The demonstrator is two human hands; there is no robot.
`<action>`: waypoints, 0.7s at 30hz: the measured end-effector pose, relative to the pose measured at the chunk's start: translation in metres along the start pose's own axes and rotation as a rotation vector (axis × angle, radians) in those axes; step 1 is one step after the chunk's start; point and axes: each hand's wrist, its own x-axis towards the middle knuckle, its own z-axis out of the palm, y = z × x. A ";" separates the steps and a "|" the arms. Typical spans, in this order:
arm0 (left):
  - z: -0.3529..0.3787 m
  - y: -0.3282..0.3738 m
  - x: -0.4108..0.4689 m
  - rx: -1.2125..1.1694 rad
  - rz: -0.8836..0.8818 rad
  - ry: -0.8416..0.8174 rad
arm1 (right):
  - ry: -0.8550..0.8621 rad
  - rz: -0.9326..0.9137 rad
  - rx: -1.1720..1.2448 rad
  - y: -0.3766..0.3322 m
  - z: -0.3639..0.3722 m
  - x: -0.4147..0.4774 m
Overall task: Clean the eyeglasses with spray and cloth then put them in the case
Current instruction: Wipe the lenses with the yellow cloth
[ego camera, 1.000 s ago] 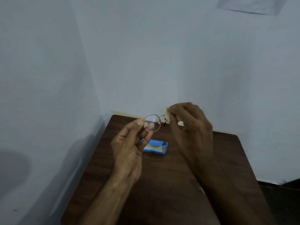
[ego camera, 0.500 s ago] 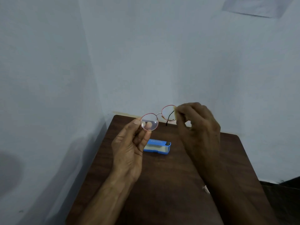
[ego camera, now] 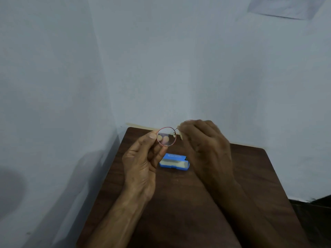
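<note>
Thin red round-rimmed eyeglasses point(ego camera: 170, 136) are held up above the table. My left hand point(ego camera: 143, 161) pinches the rim of the left lens between thumb and fingers. My right hand point(ego camera: 204, 145) is closed over the right lens with a small pale cloth point(ego camera: 181, 134) pressed against it; most of that lens and most of the cloth are hidden. A blue eyeglass case point(ego camera: 174, 161) lies open on the table below the hands, its pale lining showing. No spray bottle is in sight.
A dark brown wooden table point(ego camera: 250, 176) stands in a corner between two pale blue walls. A sheet of paper point(ego camera: 284, 6) hangs on the wall at top right. Dark floor point(ego camera: 313, 208) shows past the table's right edge.
My right hand has slid left over the right lens, which was showing half a second ago and is now covered. The left hand keeps its pinch.
</note>
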 end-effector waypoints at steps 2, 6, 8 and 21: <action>0.001 0.002 -0.001 0.007 0.009 -0.005 | 0.060 0.086 -0.017 0.012 -0.002 0.005; 0.000 0.003 -0.002 -0.010 -0.001 0.013 | 0.086 0.144 -0.042 0.016 0.001 0.012; 0.001 0.004 -0.002 -0.028 -0.011 0.024 | 0.031 0.082 -0.004 0.004 0.003 0.002; 0.002 -0.007 0.002 0.034 0.016 0.037 | 0.054 -0.023 0.160 -0.023 0.008 -0.007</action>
